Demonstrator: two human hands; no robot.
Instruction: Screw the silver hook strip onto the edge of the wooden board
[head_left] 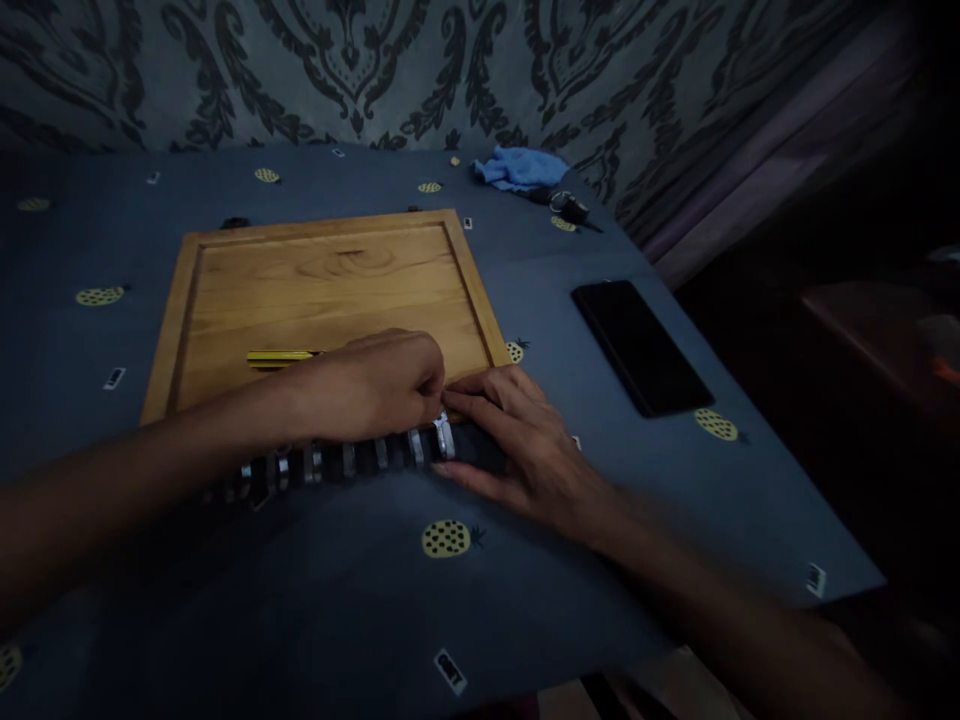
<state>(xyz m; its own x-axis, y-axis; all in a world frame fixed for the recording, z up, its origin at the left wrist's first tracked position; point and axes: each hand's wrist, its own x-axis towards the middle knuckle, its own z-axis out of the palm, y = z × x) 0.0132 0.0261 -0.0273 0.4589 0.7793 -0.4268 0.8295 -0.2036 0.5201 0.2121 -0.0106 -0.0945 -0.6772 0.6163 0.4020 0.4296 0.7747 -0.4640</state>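
Along the near edge of the brown rectangular wooden tray, we find a long dark strip bearing silver metal bands; what remains, we cannot tell. Its long axis runs left-right along that edge. The half-open right hand grips its right end; the curled left hand's hold is hidden.
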